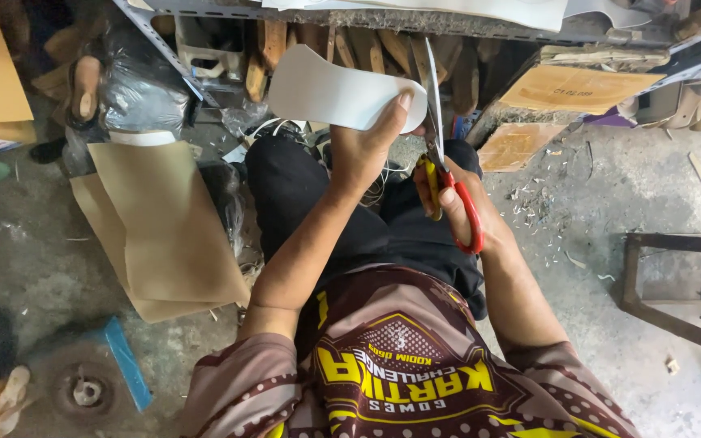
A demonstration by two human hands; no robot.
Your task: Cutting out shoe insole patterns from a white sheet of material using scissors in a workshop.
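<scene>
The insole-shaped sheet [338, 91] looked smooth, matt white. The scissors [446, 174] had bright metal blades and glossy red plastic handles.

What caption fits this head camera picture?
Left hand holds a white sole-shaped piece while right hand cuts it with red-handled scissors.

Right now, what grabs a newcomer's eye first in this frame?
The flat white sole-shaped cutout, held up at centre top by the left hand, stands out most. Right beside it, the right hand grips red-and-yellow-handled scissors, blades pointing up along the cutout's right end. Tan cardboard sheets lie on the grey concrete floor at left, and wooden shoe lasts line the shelf above.
</scene>
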